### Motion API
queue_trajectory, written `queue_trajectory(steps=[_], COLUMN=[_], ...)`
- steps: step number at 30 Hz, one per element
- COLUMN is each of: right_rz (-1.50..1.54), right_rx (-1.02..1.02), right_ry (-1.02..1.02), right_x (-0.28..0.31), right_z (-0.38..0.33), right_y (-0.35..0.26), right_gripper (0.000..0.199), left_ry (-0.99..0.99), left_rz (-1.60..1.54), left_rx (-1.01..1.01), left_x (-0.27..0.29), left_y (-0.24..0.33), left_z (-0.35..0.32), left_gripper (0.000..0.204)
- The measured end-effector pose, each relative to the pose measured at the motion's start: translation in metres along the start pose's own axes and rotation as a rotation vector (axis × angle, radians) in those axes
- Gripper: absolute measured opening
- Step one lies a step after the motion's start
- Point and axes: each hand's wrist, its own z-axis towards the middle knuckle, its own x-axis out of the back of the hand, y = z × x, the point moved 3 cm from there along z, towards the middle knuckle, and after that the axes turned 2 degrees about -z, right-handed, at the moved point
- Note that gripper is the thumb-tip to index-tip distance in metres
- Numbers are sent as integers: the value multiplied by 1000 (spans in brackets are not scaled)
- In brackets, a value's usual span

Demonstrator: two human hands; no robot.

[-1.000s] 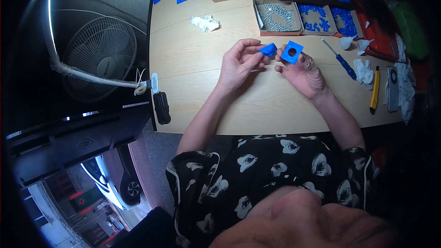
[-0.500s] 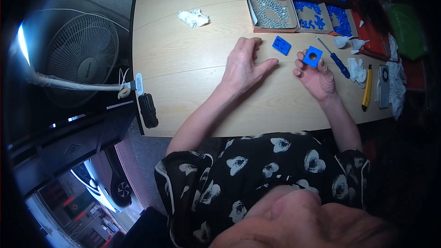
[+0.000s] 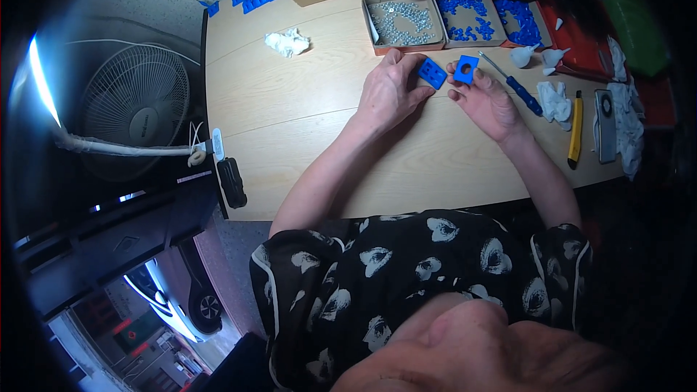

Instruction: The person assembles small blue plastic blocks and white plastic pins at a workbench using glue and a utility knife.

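Found R hand (image 3: 495, 109) gripping blue block (image 3: 470, 60) (w/ dark round hole) betw. thumb & fingers. Found L hand (image 3: 388, 94) partly curled, thumb & fingers at L side of blue plate (image 3: 433, 75), near block; cannot tell (fingers part. hidden) if gripped or merely touched. Noted screwdriver (image 3: 519, 88) on desk (image 3: 305, 145), R of block; also open tray (image 3: 411, 49) of shiny pcs. beyond L hand.
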Motion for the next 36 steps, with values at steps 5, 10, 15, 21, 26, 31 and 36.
queue_trajectory(steps=[5, 10, 15, 21, 26, 31, 36], right_rz=[24, 54, 2, 98, 60, -133, -414], right_rx=[-15, -16, 13, -34, -50, 1, 83], right_ry=[-14, -7, -69, -249, -320, -336, -224], right_x=[-1, 8, -2, -21, -72, -134, -186], right_z=[6, 5, 4, 6, 21, 50, 71], right_y=[0, 4, 1, 7, 4, 7, 11], right_gripper=[31, 33, 46, 56, 60, 51, 40], left_ry=[-97, -144, -256, -108, -138, -12, 96], left_rz=[-145, -314, -444, -706, -1231, -1343, -1461], left_rx=[-51, -103, 61, -80, 186, 135, 76], left_x=[-4, -9, -14, 9, 56, 94, 117], left_y=[6, 9, 5, -6, -23, -39, -56], left_z=[0, 5, 4, -17, -49, -71, -78], left_gripper=[49, 42, 44, 42, 43, 56, 47])
